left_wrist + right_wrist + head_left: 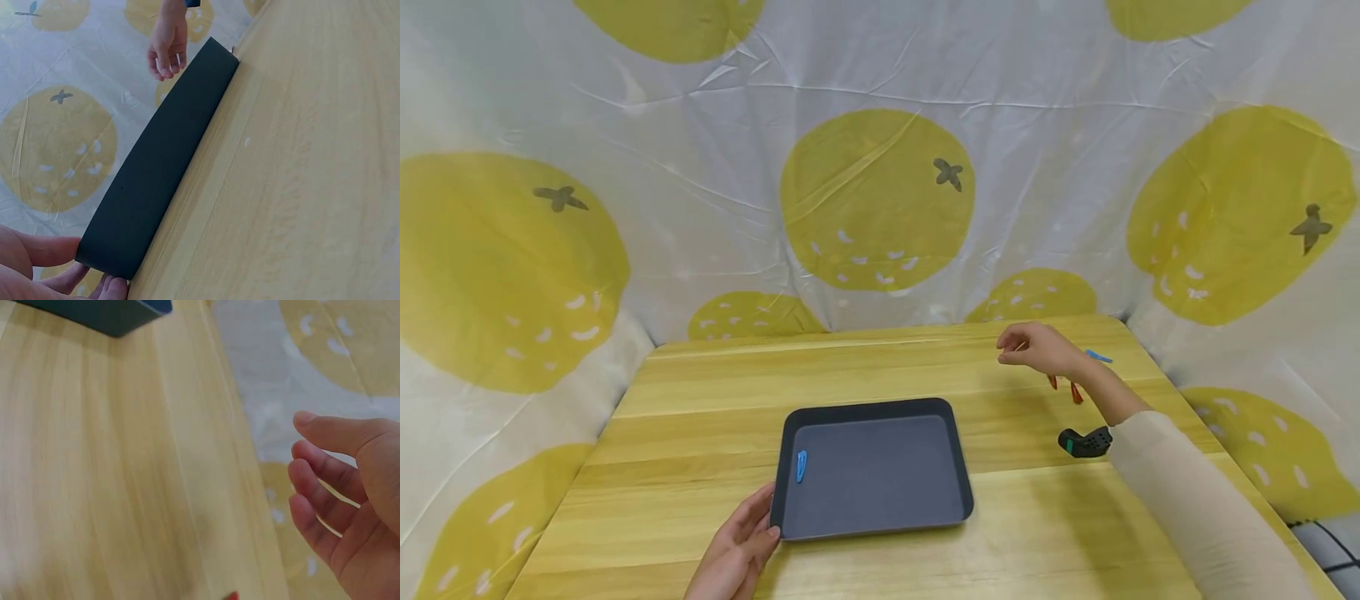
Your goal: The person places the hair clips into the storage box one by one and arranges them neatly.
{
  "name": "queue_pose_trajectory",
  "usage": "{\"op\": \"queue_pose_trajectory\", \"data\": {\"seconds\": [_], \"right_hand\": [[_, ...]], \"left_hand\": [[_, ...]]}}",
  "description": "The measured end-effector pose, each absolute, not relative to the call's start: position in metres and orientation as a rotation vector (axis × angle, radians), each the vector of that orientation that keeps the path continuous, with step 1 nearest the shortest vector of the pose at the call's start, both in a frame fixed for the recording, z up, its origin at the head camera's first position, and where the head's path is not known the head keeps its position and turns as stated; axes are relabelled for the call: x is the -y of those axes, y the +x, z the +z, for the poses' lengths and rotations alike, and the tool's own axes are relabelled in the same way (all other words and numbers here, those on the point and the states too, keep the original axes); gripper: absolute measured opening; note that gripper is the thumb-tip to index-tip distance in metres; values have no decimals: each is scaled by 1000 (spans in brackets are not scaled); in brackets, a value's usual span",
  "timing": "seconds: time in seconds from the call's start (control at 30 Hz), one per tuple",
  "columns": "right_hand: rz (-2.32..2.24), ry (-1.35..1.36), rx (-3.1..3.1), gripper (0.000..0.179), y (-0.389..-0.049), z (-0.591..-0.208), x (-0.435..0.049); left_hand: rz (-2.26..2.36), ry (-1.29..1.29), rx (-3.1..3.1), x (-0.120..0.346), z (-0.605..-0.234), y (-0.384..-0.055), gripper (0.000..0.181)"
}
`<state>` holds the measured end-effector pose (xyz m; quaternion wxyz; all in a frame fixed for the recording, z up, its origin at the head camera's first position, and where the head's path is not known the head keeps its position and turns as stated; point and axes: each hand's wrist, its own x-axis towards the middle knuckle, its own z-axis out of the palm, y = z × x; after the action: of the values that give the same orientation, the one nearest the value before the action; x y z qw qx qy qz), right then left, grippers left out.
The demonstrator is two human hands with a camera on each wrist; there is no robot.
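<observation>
A dark grey rectangular tray lies on the wooden table. Near its left side, inside it, is a blue snap hair clip. My left hand grips the tray's near left corner; in the left wrist view the thumb is at the upper rim and the other fingers are at the bottom edge. Beyond the tray to the right, my right hand is raised over the table, fingers loosely bent and holding nothing. Small red pieces lie below its wrist, partly hidden by the arm. Another blue clip lies just past the wrist.
A black curved device with a green mark sits at the right sleeve's cuff. The wooden table extends to a white curtain printed with yellow fruit, which hangs behind it and along both sides. A dark cable shows at the lower right.
</observation>
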<state>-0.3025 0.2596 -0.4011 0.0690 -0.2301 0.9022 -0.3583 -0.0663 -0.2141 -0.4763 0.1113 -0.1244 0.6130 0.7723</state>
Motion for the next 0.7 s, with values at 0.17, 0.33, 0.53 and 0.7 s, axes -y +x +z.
{"op": "queue_pose_trajectory", "data": {"seconds": [0.17,0.33,0.53,0.7], "right_hand": [[-1088,-586,-2740,17,-301,-405,-282],[-1093,-512,-2744,22,-300,-410,-301],[-1094,-434,-2759,29,-301,-417,-327],[-1115,-372,-2789,29,-297,-420,-349]], "left_hand": [[2267,-382,-1806,214,-477,-67,72],[2263,-390,-1813,214,-478,-66,72],[2263,-391,-1815,213,-479,-66,72],[2270,-389,-1806,212,-477,-67,71]]}}
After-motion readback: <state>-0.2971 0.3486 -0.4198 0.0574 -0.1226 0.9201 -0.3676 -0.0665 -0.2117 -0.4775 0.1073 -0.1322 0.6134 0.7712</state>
